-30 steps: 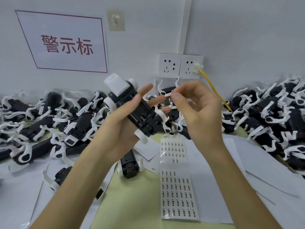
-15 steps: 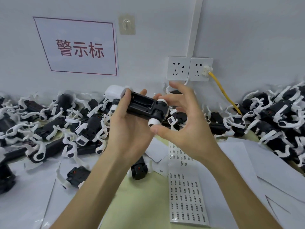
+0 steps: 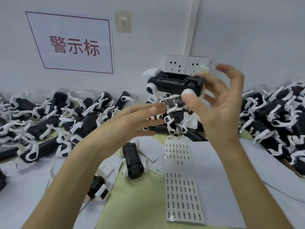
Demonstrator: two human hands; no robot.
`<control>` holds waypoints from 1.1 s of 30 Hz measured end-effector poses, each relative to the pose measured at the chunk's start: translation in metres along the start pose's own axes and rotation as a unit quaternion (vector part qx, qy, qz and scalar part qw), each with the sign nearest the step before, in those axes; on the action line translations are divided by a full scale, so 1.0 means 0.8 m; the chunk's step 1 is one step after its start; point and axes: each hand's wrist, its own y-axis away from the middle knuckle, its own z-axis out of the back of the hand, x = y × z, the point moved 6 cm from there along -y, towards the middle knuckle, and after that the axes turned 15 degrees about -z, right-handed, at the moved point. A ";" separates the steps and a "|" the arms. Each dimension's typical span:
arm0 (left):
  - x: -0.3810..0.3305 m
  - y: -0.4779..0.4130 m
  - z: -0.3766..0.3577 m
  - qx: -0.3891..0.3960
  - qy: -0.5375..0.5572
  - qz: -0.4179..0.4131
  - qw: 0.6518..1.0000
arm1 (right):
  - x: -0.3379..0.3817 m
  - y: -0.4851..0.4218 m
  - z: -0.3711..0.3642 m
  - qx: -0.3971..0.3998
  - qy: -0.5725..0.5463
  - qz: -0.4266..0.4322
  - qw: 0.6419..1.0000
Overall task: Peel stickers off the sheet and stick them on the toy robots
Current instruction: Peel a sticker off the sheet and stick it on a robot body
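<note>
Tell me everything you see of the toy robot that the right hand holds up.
The toy robot has a black, boxy body of what looks like plastic, with white rounded joints and a white curved leg at the free end. It is held level in the air, before the wall sockets. The right hand alone grips its other end, thumb on a white joint.

Light bright, cool and even, no single source apparent; no glare on the wall point(image 3: 247, 30). Shadows faint and soft, pooled under the heaped toy robots point(image 3: 85, 123) along the back edge of the desk point(image 3: 140, 195). Left hand point(image 3: 128, 119) smeared by motion blur, fingertips indistinct; right hand point(image 3: 219, 103) and the toy robot point(image 3: 175, 83) it grips slightly soft. Wide-angle distortion skews the sign point(image 3: 72, 43) on the wall. Sticker sheet point(image 3: 183, 200) print illegible
</note>
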 end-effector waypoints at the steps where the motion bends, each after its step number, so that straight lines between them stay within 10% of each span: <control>1: -0.006 0.002 0.008 -0.015 -0.049 -0.020 0.999 | -0.001 -0.005 0.009 -0.006 -0.003 -0.019 1.000; 5: -0.037 0.006 0.025 -0.129 -0.126 -0.123 0.976 | -0.011 -0.015 0.019 0.077 0.012 -0.122 0.989; 12: 0.005 -0.002 -0.033 0.026 -0.150 0.010 0.988 | -0.011 -0.001 -0.014 0.179 0.016 -0.138 0.974; 25: 0.025 0.003 -0.014 -0.181 0.096 0.089 0.975 | -0.015 -0.006 -0.007 0.113 0.043 -0.133 0.984; 33: 0.034 0.004 -0.019 -0.177 0.140 0.099 0.969 | -0.020 -0.006 -0.003 0.092 0.061 -0.138 0.984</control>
